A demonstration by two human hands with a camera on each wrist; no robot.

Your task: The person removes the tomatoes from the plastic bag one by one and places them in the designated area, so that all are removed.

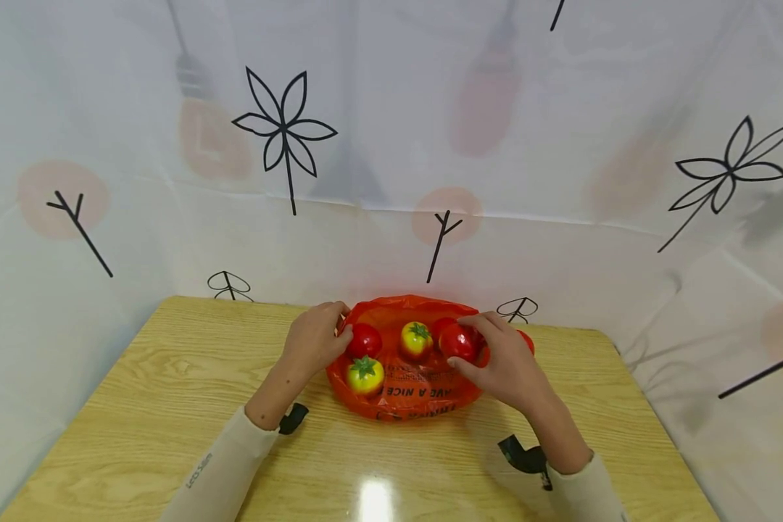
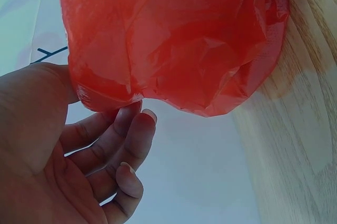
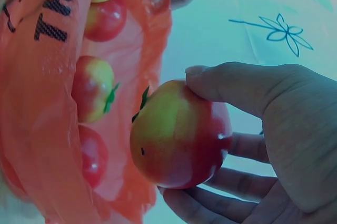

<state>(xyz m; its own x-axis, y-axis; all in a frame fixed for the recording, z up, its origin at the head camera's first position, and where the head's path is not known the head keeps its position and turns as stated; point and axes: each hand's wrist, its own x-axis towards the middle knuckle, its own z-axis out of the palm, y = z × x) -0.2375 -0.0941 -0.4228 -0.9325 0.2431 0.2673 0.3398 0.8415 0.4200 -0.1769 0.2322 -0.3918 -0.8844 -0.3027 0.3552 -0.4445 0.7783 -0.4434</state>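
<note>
A red plastic bag (image 1: 424,404) with black lettering sits with its mouth spread wide. My left hand (image 1: 316,337) pinches its left edge; the left wrist view has the red film (image 2: 168,39) between thumb and fingers. Over the bag's right side, my right hand (image 1: 512,366) grips a shiny red-and-yellow toy tomato (image 3: 179,137) with a green leafy top, thumb on one side and fingers on the other. Inside the bag lie a yellow tomato (image 1: 365,378), a red one (image 1: 364,339), a yellow-red one (image 1: 417,342) and another red tomato (image 1: 442,326), partly hidden.
The bag rests toward the far side of a light wooden table (image 1: 222,391). A white cloth (image 1: 378,239) printed with leaves hangs just behind it and along both sides. Black straps (image 1: 525,457) show at the wrists.
</note>
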